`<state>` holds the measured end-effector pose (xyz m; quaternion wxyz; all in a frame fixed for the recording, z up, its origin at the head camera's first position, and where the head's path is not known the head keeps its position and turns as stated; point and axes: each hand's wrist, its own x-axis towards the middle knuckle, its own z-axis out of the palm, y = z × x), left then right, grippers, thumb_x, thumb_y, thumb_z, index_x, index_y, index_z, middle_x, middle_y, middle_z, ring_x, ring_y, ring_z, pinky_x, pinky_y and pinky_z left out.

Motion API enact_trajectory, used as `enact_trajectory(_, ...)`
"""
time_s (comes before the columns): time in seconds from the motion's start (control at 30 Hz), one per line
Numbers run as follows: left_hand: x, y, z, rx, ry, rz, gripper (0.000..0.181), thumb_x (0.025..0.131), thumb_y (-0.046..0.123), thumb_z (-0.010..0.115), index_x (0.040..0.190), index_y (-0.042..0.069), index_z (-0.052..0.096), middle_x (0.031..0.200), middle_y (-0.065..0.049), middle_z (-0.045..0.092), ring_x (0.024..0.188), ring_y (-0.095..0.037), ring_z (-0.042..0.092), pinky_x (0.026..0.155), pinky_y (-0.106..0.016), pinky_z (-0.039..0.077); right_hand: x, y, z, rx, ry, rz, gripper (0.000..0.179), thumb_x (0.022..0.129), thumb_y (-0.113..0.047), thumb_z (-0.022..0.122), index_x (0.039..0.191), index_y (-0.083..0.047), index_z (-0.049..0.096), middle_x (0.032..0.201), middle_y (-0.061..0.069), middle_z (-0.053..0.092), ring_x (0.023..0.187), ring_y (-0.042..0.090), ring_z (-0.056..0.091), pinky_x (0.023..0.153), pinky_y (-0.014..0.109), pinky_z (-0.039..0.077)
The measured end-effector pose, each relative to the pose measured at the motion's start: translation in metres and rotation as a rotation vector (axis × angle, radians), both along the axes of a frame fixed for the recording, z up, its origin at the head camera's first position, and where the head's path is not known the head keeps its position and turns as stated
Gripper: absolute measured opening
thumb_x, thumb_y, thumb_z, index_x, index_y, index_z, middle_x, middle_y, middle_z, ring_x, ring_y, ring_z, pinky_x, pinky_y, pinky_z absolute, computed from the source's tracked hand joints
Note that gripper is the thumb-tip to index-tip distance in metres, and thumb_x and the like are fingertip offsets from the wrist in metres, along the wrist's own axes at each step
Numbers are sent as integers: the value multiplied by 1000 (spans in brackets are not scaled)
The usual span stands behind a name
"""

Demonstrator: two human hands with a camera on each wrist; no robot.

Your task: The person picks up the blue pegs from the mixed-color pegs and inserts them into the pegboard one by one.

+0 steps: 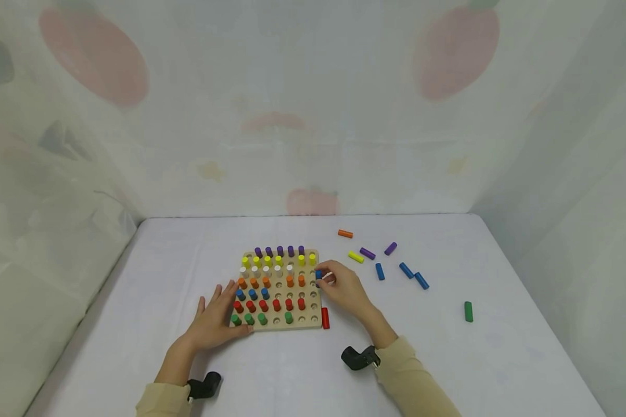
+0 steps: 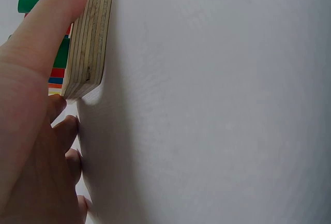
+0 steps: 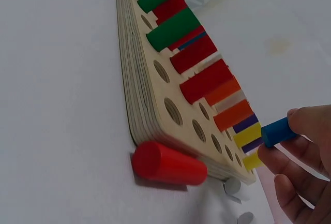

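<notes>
A wooden pegboard (image 1: 308, 325) lies on the table, with rows of purple, yellow, white, orange, blue, red and green pegs standing in it. My right hand (image 1: 346, 289) pinches a blue peg (image 3: 277, 132) between thumb and fingers above the board's right edge. My left hand (image 1: 214, 322) rests against the near left corner, its thumb (image 2: 72, 1) on the board's front side and the other fingers spread along the left side. Several holes show on the right part of the board. A red peg (image 3: 173, 164) lies on its side, close by the near right corner.
Loose pegs lie to the right of the board: an orange peg (image 1: 345, 234), a yellow peg (image 1: 356, 256), two purple ones, several blue ones and a green peg (image 1: 468, 311) farthest right. A patterned white curtain (image 1: 313, 162) hangs behind the table's back edge.
</notes>
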<state>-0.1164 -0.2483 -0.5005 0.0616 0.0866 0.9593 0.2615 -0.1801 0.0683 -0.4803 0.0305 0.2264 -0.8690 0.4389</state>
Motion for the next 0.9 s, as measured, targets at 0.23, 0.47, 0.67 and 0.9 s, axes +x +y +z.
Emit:
enact_trajectory(0.23,-1,-1,0,-3,-1,-6,108,66,61,71,147,9,22,152,-16,19,138,-43,8,103,-68,-3,0,-14,3,7,-11,43,25,86,-13,64,110,-9,58,99,-1,63,84,8,61,73,19,52)
enact_trajectory(0.47,0,0,2,-11,-3,2,107,66,59,72,146,9,23,152,-15,20,139,-43,9,103,-68,-3,0,-28,7,15,-7,70,21,86,-15,64,107,-13,59,97,0,63,84,7,58,73,21,52)
enact_trajectory(0.67,0,0,3,-5,-6,2,107,66,58,73,146,8,23,152,-16,20,139,-43,9,103,-68,-3,1,-35,8,21,-18,89,23,86,-13,63,109,-13,60,99,-2,62,83,8,57,73,19,51)
enact_trajectory(0.9,-1,0,0,-9,-8,5,107,65,60,72,146,9,23,152,-16,21,139,-43,8,103,-68,-3,2,-43,8,24,-5,124,22,87,-13,63,109,-11,61,99,0,62,84,9,57,74,19,50)
